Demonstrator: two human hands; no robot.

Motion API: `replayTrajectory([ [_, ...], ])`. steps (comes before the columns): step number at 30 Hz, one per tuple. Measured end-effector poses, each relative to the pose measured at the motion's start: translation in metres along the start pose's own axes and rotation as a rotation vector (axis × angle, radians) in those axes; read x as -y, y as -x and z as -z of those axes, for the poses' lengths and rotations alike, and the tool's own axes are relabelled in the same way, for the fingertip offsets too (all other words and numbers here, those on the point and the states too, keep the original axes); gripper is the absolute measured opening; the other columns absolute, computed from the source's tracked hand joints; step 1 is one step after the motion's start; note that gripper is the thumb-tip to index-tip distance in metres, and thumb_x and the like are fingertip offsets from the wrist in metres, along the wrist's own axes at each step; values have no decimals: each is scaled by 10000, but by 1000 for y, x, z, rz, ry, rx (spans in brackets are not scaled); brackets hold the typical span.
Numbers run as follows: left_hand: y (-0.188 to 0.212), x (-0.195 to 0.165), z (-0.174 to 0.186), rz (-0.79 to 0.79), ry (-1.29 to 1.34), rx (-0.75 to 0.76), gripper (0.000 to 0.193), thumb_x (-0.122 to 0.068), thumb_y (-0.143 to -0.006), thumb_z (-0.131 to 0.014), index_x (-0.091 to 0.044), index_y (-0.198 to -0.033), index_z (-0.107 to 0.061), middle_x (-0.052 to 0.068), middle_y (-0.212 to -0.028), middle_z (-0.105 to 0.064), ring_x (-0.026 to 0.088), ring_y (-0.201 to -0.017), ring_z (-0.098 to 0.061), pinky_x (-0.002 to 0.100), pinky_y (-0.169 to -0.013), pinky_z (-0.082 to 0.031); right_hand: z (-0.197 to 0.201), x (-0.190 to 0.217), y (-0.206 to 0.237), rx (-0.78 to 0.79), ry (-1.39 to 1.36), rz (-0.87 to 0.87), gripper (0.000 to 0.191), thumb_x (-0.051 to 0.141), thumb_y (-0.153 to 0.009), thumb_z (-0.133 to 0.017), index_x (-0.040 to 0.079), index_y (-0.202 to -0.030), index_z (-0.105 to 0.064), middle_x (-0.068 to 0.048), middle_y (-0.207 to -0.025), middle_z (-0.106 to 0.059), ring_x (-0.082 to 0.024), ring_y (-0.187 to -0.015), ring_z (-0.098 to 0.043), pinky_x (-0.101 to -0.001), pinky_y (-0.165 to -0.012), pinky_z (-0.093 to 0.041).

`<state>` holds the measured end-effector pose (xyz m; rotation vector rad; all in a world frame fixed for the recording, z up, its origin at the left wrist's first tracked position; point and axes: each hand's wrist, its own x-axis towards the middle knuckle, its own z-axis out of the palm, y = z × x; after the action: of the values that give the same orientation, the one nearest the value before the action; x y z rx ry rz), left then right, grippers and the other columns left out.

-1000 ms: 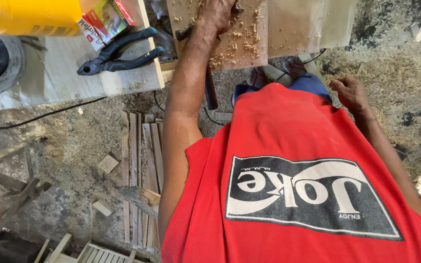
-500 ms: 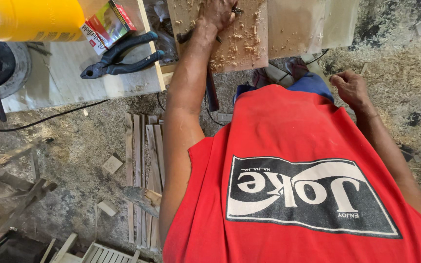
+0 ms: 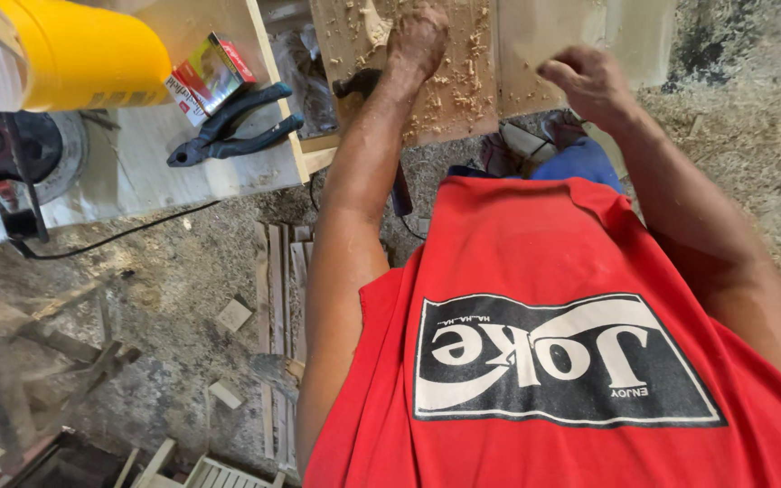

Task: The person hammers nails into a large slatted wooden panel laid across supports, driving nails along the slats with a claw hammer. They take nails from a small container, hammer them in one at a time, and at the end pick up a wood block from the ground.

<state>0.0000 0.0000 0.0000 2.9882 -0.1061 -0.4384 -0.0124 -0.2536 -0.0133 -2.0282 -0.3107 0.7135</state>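
- Left hand (image 3: 418,41): closed and pressed down on the wooden board (image 3: 463,99), near the board's far edge. It may grip a small pale piece of wood (image 3: 374,23) just beside it, though the hold itself cannot be told. A dark tool handle (image 3: 359,83) shows just under the wrist.
- Right hand (image 3: 589,81): raised above the paler board (image 3: 544,36) to the right, fingers loosely curled toward each other as if pinching. Whether anything sits between them cannot be told.
- Wooden board: flat, pale brown, rough-sawn, and strewn with curled shavings (image 3: 467,54) and chips across its middle and right edge.
- Progress, as a judgement: the many shavings suggest that cutting or carving is well under way, yet the left hand on the board indicates that shaping is not finished. The loose chips are not yet cleared.
- Low bench (image 3: 137,172) at left: a pale, smooth plank top. Near its right edge lie 1 pair of dark-handled pliers (image 3: 232,126), metal with a matt grip, and 1 small red cardboard box (image 3: 210,77).
- Yellow container (image 3: 83,50): glossy plastic, rounded, at the bench's far left corner, beside a dark round power tool (image 3: 11,149) with a black cord (image 3: 119,237).
- Ground (image 3: 137,298): dusty concrete littered with thin wood strips (image 3: 277,289) and small offcuts.
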Motion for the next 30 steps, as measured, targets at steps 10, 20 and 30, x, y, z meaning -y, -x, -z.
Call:
replayTrajectory([
  [10,16,30,20,358,1040,9,139,-26,-892,-690,-5,-756,-669,101,-657,-726,123,-540,-751,287,-475,-590,-52,59,-41,53,-844,-209,241,315,-1070,-574,106,-1171,-639,-32,-1138,-748,-139,-1049,-735,-314,-918,-599],
  [20,17,-8,29,422,945,177,91,-40,-840,-709,-27,-923,-673,89,-741,-733,118,-554,-744,268,-516,-607,-80,94,-59,78,-1366,-310,579,519,-1047,-393,38,-1217,-667,-116,-1089,-755,-229,-956,-759,-397,-861,-650],
  [30,29,1,15,412,602,-16,85,-92,-973,-629,-92,-917,-693,61,-855,-739,114,-705,-707,275,-659,-577,-68,81,-60,197,-1559,-457,380,380,-1109,-389,103,-952,-597,-57,-837,-633,-215,-774,-649,-382,-724,-595],
])
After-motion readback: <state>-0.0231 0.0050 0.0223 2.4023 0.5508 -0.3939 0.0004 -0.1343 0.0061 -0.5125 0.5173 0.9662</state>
